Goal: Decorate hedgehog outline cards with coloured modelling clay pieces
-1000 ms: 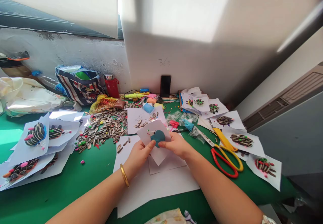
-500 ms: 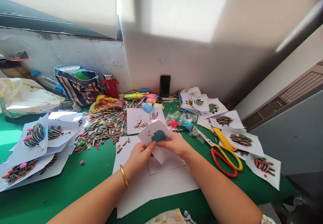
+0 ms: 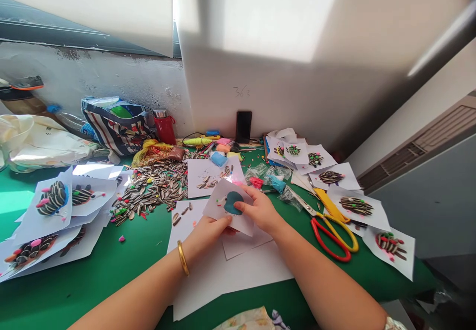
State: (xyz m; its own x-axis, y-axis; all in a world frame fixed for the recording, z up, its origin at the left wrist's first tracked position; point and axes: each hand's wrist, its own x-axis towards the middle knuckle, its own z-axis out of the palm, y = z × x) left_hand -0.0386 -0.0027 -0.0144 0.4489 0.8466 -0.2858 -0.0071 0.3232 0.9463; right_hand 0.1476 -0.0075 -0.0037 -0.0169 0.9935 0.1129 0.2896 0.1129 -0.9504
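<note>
Both my hands hold one small white paper card (image 3: 217,206) above the sheets in the middle of the table. A flattened patch of dark teal modelling clay (image 3: 232,202) covers part of the card, with small coloured bits at its left end and little marks below it. My left hand (image 3: 212,228) pinches the card's lower edge, thumb on top. My right hand (image 3: 259,210) grips its right side, the thumb resting on the clay. White sheets (image 3: 223,290) lie under my hands, with a few sunflower seeds (image 3: 181,214) at their upper left.
A heap of sunflower seeds (image 3: 159,186) spreads at the back left. Finished seed-and-clay cards lie in piles at left (image 3: 50,226) and right (image 3: 353,203). Red-and-yellow scissors (image 3: 330,231) rest at right. A phone (image 3: 243,126) and a red bottle (image 3: 164,127) stand at the back.
The card has turned and tilted in my hands. My right thumb has shifted up onto the clay, and my left thumb has moved down from it to the card's lower edge.
</note>
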